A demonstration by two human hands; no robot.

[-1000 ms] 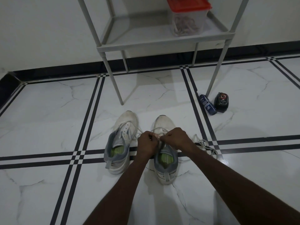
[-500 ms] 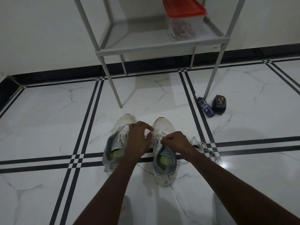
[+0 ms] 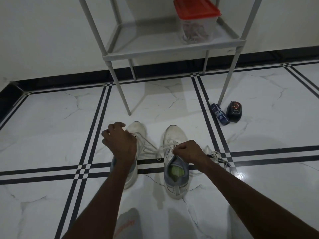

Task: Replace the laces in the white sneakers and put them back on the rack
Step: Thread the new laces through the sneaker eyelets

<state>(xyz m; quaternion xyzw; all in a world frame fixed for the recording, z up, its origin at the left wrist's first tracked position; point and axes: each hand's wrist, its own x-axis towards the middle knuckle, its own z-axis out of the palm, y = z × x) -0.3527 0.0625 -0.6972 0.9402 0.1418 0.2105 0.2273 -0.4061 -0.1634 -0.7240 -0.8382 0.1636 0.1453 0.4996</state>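
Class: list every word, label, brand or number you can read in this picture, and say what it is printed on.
None can be read for certain.
Blue bottle: white print, too small to read.
Black item beside it: red and white marking, too blurred to read.
Grey cloth at the bottom edge: red lettering, blurred and cut off.
Red-lidded box on the rack: no label visible.

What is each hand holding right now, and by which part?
Left hand grips a free stretch of the white lace, drawn out over the left sneaker. Right hand pinches the lace at the right sneaker, by its upper eyelets.
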